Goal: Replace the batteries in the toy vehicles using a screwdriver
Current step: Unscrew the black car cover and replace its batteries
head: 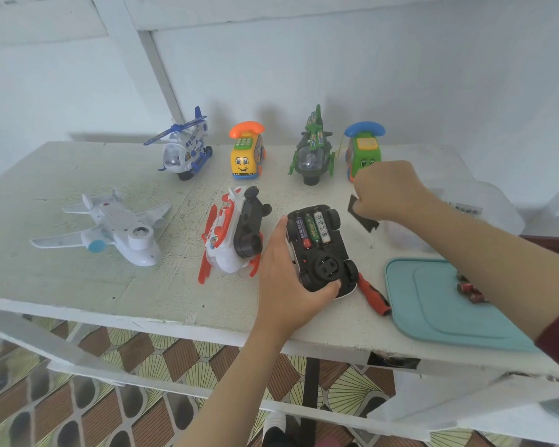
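Toy car (320, 250) is belly-up near the front edge of the white table (78, 285), with the left hand (288, 282) gripping its near end, thumb pressed on the underside. Battery bay is open and three AA batteries (312, 230) sit side by side in it; can't tell if they are fresh or spent. Right hand (384, 191) is raised just past the car, fingers curled round the black battery cover (363, 219). Screwdriver (373, 296), red and black handle, lies unheld between the car and the teal tray (433, 321). A few red batteries (468, 288) lie on the tray, partly hidden by the right arm. Judgement: this car is mid-job, with cover fitting and screwing left to do. White airplane (110, 230) lies upside down and the red-white helicopter (233, 233) lies on its side; can't tell if either is done. At the back, the blue-white helicopter (184, 146), yellow phone car (246, 156), green helicopter (310, 153) and green phone car (363, 150) stand upright, probably not opened yet, so most of the task looks left.
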Available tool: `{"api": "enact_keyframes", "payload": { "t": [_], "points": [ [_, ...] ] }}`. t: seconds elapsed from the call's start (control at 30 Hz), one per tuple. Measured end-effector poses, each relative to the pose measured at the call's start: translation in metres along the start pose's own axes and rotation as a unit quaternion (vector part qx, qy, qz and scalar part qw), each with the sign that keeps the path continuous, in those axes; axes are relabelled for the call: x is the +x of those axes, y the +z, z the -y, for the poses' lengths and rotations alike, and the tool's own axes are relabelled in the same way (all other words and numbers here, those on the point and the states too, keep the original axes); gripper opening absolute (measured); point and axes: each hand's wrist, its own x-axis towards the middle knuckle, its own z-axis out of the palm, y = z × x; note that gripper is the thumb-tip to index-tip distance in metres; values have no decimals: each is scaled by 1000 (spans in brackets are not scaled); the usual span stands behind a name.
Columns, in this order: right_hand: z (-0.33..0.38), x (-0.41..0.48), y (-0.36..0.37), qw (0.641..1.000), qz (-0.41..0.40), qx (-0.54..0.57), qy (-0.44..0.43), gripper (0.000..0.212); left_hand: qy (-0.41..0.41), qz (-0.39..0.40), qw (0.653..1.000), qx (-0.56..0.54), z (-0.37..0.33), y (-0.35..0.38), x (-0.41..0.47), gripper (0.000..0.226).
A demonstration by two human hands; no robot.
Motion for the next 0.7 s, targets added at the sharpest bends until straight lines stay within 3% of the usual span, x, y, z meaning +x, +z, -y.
{"api": "enact_keyframes", "payload": {
  "t": [0.1, 0.17, 0.23, 0.3, 0.4, 0.5, 0.7],
  "points": [
    [-6, -1, -4, 981, -91, 165, 45, 19, -3, 3, 1000, -3, 1, 0, 0, 98],
    [-5, -4, -10, 918, -115, 370, 87, 16, -10, 6, 1000, -1, 3, 1, 0, 103],
    [1, -9, -18, 824, -63, 548, 126, 16, -18, 9, 1000, -1, 4, 1, 0, 106],
    [8, -18, -23, 742, 34, 655, 136, 14, -25, 11, 1000, -5, 5, 2, 0, 108],
    [16, -33, -23, 677, 138, 713, 118, 15, -34, 14, 999, -12, 5, 2, -1, 112],
    [26, -47, -15, 653, 165, 726, 136, 17, -39, 13, 999, -27, 4, 2, -1, 111],
    [38, -56, -2, 677, 112, 707, 169, 27, -42, 12, 998, -34, 2, 1, -2, 113]
  ]
}}
